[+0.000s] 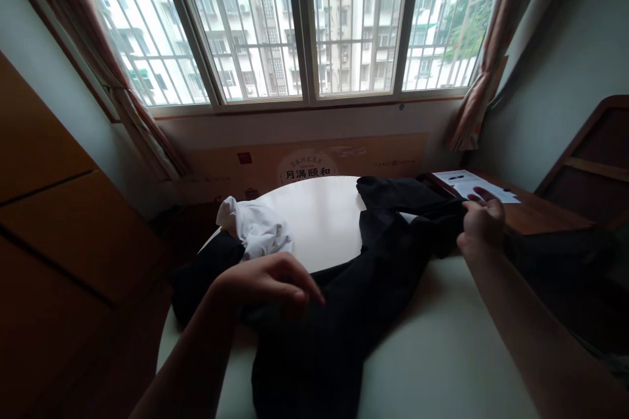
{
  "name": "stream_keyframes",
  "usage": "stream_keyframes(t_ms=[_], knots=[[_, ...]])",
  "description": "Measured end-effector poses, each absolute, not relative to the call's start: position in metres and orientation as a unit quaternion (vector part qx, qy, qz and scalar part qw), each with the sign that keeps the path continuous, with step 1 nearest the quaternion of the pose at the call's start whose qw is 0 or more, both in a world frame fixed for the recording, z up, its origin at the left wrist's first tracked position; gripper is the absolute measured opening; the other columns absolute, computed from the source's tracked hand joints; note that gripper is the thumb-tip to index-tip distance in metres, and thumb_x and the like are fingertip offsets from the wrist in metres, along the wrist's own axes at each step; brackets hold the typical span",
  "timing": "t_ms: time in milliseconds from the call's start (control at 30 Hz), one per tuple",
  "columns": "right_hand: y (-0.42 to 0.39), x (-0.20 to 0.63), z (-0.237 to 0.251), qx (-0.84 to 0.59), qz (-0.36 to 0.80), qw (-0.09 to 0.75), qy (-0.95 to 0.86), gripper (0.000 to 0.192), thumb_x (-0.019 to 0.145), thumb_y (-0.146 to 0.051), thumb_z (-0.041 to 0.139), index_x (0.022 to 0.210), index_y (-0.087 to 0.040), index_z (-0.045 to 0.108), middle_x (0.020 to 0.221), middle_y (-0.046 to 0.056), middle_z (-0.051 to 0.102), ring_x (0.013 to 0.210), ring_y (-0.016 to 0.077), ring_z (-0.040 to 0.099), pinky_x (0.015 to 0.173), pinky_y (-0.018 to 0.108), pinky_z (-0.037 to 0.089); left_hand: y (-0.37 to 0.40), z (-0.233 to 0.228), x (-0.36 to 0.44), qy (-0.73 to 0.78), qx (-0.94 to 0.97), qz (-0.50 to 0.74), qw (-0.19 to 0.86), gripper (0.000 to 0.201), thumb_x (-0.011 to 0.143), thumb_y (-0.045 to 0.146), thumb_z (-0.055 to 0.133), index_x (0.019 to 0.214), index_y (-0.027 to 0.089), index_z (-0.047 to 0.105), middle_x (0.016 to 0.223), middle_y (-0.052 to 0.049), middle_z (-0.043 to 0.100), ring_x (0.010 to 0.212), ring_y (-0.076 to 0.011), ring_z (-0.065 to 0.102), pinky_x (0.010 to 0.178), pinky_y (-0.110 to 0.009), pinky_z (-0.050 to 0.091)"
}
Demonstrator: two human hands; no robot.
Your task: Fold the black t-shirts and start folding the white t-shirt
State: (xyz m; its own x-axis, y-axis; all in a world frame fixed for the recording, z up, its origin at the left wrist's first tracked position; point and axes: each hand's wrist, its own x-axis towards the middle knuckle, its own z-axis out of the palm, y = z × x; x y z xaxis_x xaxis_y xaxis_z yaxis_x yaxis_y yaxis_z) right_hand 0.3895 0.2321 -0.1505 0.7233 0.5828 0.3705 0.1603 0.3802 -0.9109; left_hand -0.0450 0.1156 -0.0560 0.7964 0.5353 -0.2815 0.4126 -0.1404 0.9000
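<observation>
Black trousers (393, 255) lie loosely across the round white table, one long leg-like part running toward me at the bottom. My right hand (484, 219) pinches their edge at the right, lifting that part a little. Over the near part of the dark cloth hovers my left hand (275, 281), its fingers bent downward and its thumb apart; I see nothing held in it. To the left of the trousers sit a crumpled white garment (258, 226) and a bundled black cloth (206, 275), partly hidden behind my left wrist.
The white table (319, 216) has a curved far edge. Beyond it, a printed cardboard panel (344, 154) leans below the barred window (304, 33). At the right are a wooden surface (555, 213) with white papers (474, 184) and a chair (590, 150). A wooden cabinet (59, 229) stands left.
</observation>
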Motion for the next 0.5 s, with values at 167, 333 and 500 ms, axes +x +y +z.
stream_keyframes(t_ms=[167, 333, 500], knots=[[0.205, 0.368, -0.127, -0.505, -0.094, 0.732, -0.449, 0.042, 0.073, -0.016, 0.052, 0.113, -0.014, 0.065, 0.138, 0.013, 0.054, 0.135, 0.0252, 0.046, 0.121, 0.042, 0.03, 0.137, -0.098, -0.02, 0.495, 0.837, 0.082, 0.221, 0.059, 0.08, 0.046, 0.073, 0.13, 0.016, 0.067, 0.129, -0.011, 0.062, 0.12, -0.031, 0.056, 0.105, -0.038, 0.041], [0.177, 0.33, -0.121, -0.381, 0.118, 0.408, -0.821, 0.053, 0.092, -0.036, 0.06, 0.142, -0.021, 0.055, 0.147, 0.011, 0.05, 0.138, 0.0239, 0.047, 0.118, 0.042, 0.036, 0.146, -0.113, -0.024, 0.517, 0.83, 0.011, 0.209, 0.038, 0.082, 0.04, 0.069, 0.113, 0.019, 0.073, 0.107, -0.008, 0.069, 0.099, -0.0273, 0.064, 0.084, -0.033, 0.047], [0.165, 0.31, -0.121, -0.387, 0.194, 0.113, -0.894, 0.043, 0.082, -0.034, 0.068, 0.124, -0.022, 0.068, 0.13, 0.009, 0.062, 0.131, 0.0301, 0.051, 0.124, 0.056, 0.01, 0.143, -0.105, -0.026, 0.504, 0.841, -0.002, 0.199, 0.012, 0.084, 0.025, 0.058, 0.084, 0.019, 0.069, 0.085, -0.003, 0.068, 0.081, -0.0225, 0.063, 0.07, -0.03, 0.042]])
